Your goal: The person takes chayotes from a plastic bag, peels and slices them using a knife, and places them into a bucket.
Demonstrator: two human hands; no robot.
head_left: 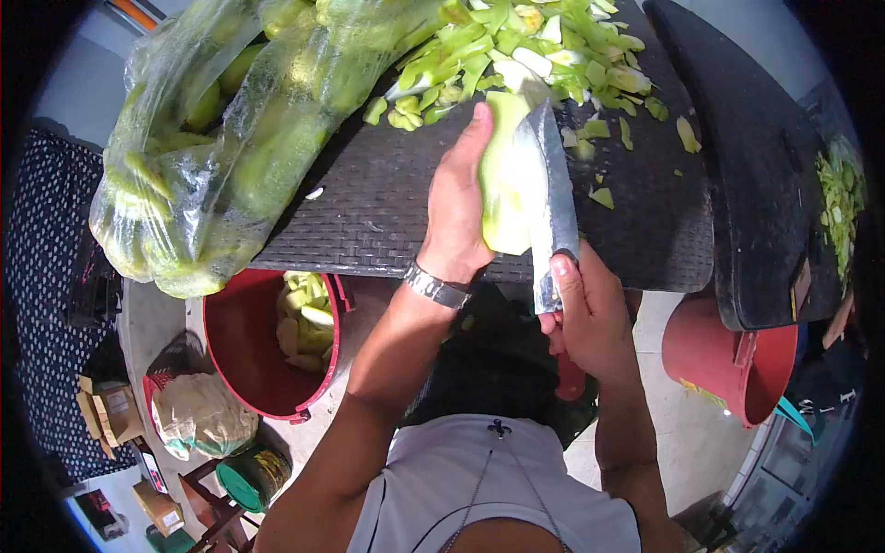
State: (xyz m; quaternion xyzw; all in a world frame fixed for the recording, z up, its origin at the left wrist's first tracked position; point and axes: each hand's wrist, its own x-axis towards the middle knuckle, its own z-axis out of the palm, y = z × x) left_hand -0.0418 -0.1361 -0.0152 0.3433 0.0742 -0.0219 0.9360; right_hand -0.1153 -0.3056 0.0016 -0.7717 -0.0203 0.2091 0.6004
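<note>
Over the edge of the dark woven table point(387, 212), my left hand point(458, 198) is wrapped round a pale green, partly peeled fruit or vegetable point(503, 175). My right hand point(595, 309) grips a broad-bladed knife point(560, 198), its blade pointing away from me along the right side of the piece. A heap of green and white peelings point(572, 51) lies on the table beyond the blade. To the left, a clear plastic bag point(277, 138) full of whole green produce hangs partly over the table edge.
Below the table at left is a red bucket point(244, 341) with pale cut pieces inside. Beside it are a stuffed sack point(203, 415) and a green-lidded tub point(241, 484). Another red bucket point(705, 355) stands at right, below a black chair or board point(751, 175).
</note>
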